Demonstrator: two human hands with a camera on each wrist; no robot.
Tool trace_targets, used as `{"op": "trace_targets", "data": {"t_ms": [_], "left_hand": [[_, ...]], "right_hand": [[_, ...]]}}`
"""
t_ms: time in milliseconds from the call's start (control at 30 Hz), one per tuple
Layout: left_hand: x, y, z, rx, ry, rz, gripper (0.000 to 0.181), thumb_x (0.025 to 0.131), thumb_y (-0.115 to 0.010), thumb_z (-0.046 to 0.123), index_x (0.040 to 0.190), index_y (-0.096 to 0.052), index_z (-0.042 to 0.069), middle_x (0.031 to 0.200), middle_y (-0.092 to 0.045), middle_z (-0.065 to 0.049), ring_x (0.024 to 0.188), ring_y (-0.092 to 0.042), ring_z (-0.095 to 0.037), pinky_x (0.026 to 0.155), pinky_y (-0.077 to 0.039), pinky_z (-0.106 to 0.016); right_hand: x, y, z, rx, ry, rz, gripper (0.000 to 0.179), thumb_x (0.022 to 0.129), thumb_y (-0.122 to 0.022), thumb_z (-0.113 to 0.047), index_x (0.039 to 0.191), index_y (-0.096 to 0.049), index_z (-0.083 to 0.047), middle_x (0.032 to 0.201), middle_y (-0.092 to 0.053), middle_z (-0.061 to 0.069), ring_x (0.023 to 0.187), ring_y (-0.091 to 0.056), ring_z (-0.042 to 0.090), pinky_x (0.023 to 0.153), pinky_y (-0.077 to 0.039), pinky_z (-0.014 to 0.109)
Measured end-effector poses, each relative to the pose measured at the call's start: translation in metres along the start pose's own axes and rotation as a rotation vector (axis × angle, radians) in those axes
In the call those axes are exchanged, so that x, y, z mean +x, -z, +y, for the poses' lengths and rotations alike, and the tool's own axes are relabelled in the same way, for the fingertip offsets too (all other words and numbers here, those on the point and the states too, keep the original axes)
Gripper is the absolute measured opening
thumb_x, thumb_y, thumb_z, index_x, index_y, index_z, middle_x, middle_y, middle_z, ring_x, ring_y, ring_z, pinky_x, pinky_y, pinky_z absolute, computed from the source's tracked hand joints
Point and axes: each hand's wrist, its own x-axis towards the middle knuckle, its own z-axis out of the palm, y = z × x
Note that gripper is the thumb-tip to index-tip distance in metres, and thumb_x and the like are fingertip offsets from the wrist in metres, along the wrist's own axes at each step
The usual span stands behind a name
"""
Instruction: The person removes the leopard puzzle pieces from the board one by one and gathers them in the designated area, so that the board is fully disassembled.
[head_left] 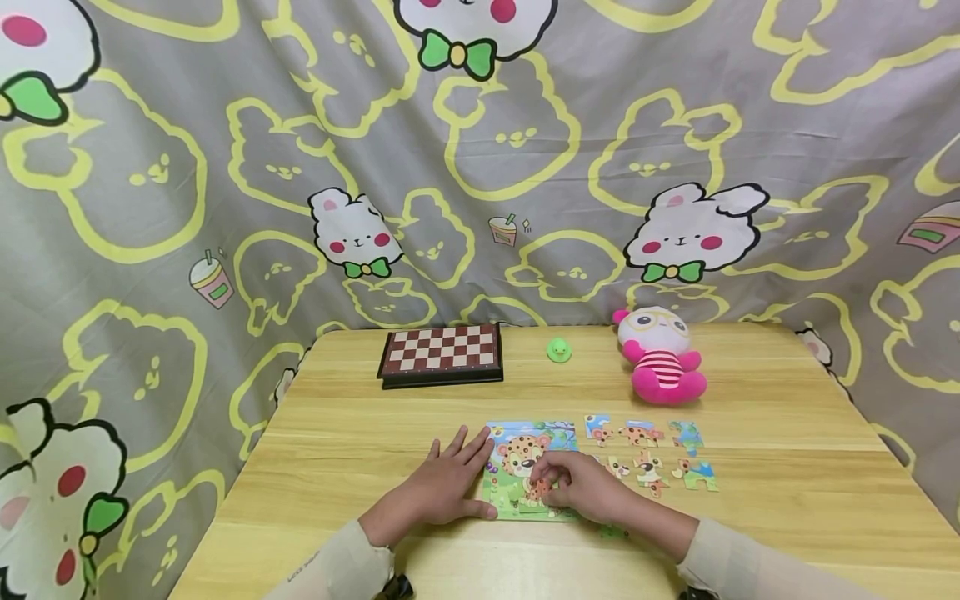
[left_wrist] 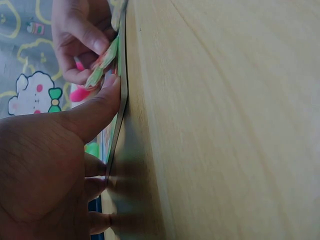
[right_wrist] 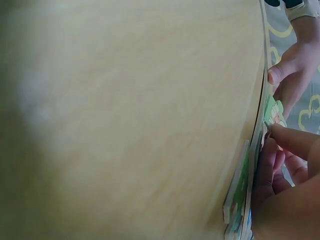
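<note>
A jigsaw puzzle board point(head_left: 528, 428) with a spotted cartoon animal lies on the table. My left hand point(head_left: 442, 487) rests along its left side, fingers spread and thumb on the near corner; the left wrist view shows the thumb point(left_wrist: 102, 107) on the board's edge. Over the board's lower middle, my right hand point(head_left: 585, 490) pinches a green and orange puzzle piece point(left_wrist: 104, 62) between thumb and fingers. That piece is tilted up from the board in the left wrist view. Right fingers cover part of the picture in the head view.
Several loose puzzle pieces point(head_left: 641, 433) lie right of the board, and one green piece point(head_left: 613, 531) lies below the right wrist. Farther back are a checkered board-game case point(head_left: 442, 350), a small green toy point(head_left: 558, 350) and a pink plush toy point(head_left: 663, 358). A patterned curtain point(head_left: 420, 167) hangs behind.
</note>
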Motion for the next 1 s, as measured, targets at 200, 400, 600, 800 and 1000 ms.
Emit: {"op": "trace_targets", "data": {"t_ms": [200, 400, 600, 800, 1000], "left_hand": [[0.0, 0.0, 0.0, 0.0, -0.001, 0.001, 0.106, 0.088, -0.057, 0.076, 0.167, -0.018, 0.017, 0.174, -0.005, 0.0, 0.159, -0.008, -0.037, 0.119, -0.021, -0.07], [-0.001, 0.001, 0.0, -0.002, -0.001, 0.002, 0.106, 0.088, -0.057, 0.075, 0.167, -0.018, 0.016, 0.174, -0.005, -0.001, 0.159, -0.008, -0.037, 0.119, -0.021, -0.07], [-0.001, 0.001, 0.0, -0.007, -0.001, -0.001, 0.105, 0.088, -0.057, 0.075, 0.167, -0.018, 0.017, 0.175, -0.005, 0.0, 0.159, -0.008, -0.037, 0.119, -0.021, -0.07], [-0.001, 0.001, 0.001, -0.011, -0.004, -0.001, 0.105, 0.089, -0.057, 0.074, 0.167, -0.018, 0.017, 0.175, -0.005, 0.0, 0.159, -0.008, -0.038, 0.119, -0.021, -0.07], [-0.001, 0.001, 0.001, -0.018, -0.003, 0.001, 0.105, 0.089, -0.058, 0.074, 0.167, -0.018, 0.016, 0.175, -0.005, -0.001, 0.159, -0.008, -0.038, 0.119, -0.021, -0.07]], "right_hand": [[0.001, 0.001, 0.001, 0.03, -0.004, 0.007, 0.019, 0.087, -0.078, -0.005, 0.104, -0.073, -0.012, 0.09, -0.064, 0.002, 0.075, -0.056, 0.012, 0.065, -0.047, 0.022], [-0.001, 0.004, 0.002, 0.079, -0.007, -0.02, 0.018, 0.089, -0.074, -0.001, 0.106, -0.072, -0.008, 0.09, -0.063, 0.004, 0.074, -0.056, 0.012, 0.064, -0.047, 0.022], [-0.003, 0.008, 0.0, 0.13, 0.007, -0.04, 0.018, 0.09, -0.072, -0.001, 0.108, -0.071, -0.005, 0.092, -0.064, 0.007, 0.076, -0.056, 0.013, 0.063, -0.047, 0.021], [-0.005, 0.01, -0.002, 0.132, -0.008, -0.036, 0.018, 0.091, -0.074, -0.004, 0.108, -0.072, -0.007, 0.093, -0.064, 0.008, 0.077, -0.056, 0.014, 0.065, -0.047, 0.022], [-0.01, 0.015, -0.003, 0.16, -0.012, -0.024, 0.017, 0.091, -0.074, -0.005, 0.108, -0.071, -0.006, 0.094, -0.065, 0.009, 0.081, -0.058, 0.018, 0.068, -0.049, 0.023]]}}
